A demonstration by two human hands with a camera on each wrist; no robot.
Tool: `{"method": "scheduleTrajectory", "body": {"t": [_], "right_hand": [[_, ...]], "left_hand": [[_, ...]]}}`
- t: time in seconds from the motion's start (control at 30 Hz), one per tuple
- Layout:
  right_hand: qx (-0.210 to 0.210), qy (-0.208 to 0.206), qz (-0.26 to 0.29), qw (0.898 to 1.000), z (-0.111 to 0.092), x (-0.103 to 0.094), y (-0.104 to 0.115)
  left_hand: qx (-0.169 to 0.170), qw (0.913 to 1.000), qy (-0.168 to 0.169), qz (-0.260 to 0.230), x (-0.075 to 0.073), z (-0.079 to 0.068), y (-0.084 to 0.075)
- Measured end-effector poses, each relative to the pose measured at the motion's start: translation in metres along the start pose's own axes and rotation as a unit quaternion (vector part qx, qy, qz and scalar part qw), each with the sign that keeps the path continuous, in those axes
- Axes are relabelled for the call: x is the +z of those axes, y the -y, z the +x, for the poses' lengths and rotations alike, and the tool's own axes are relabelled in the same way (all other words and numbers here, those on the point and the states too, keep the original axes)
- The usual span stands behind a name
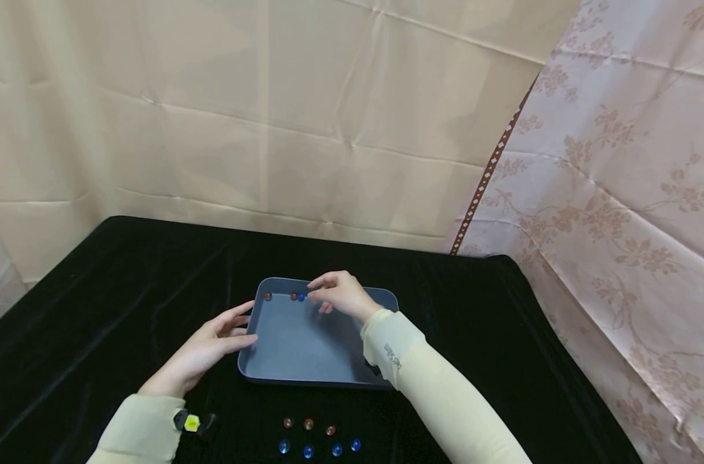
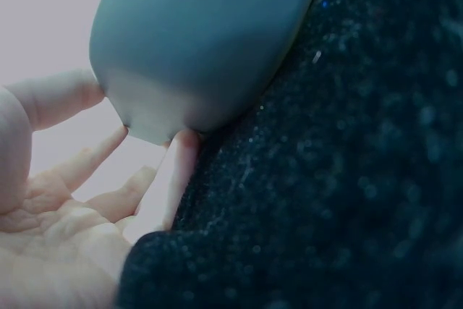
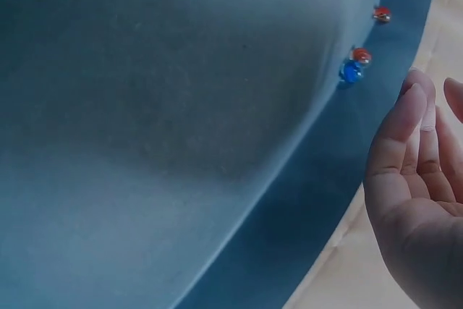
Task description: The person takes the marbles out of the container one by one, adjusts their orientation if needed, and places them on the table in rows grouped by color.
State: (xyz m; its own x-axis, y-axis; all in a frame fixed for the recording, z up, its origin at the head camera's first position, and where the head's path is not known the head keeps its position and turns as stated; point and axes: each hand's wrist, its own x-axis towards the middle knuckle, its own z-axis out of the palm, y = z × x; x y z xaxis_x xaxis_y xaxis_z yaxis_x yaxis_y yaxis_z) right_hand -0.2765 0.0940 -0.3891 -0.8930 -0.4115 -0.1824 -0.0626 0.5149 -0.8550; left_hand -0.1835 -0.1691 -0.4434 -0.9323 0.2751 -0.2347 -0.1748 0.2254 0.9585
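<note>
A shallow blue-grey tray [image 1: 305, 348] lies on the black cloth. My left hand [image 1: 212, 341] holds its left edge, thumb at the rim and fingertips against the side; the left wrist view shows the fingers [image 2: 177, 171] touching it. Above the tray's far part hovers my right hand [image 1: 342, 295], fingers loosely bent, with nothing visible between them. Just left of its fingertips, a blue marble [image 1: 301, 297] touches an orange-red marble [image 1: 294, 297] along the far wall. Another orange-red marble [image 1: 267, 296] sits in the far left corner. The right wrist view shows my right hand [image 3: 419, 193] by the rim.
In front of the tray, three orange-red marbles [image 1: 308, 424] form a row on the black cloth [image 1: 154, 309]. Nearer still is a row of several blue marbles [image 1: 337, 449]. A cream curtain [image 1: 212, 129] hangs behind the table, a floral one [image 1: 630, 193] at the right.
</note>
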Motion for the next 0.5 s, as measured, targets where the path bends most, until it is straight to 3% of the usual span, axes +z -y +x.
{"method": "scheduleTrajectory", "body": {"t": [0.5], "right_hand": [[0.019, -0.006, 0.004, 1.0, 0.011, 0.016, -0.006]], "left_hand": [[-0.002, 1.0, -0.001, 0.002, 0.0, 0.0, 0.0]]}}
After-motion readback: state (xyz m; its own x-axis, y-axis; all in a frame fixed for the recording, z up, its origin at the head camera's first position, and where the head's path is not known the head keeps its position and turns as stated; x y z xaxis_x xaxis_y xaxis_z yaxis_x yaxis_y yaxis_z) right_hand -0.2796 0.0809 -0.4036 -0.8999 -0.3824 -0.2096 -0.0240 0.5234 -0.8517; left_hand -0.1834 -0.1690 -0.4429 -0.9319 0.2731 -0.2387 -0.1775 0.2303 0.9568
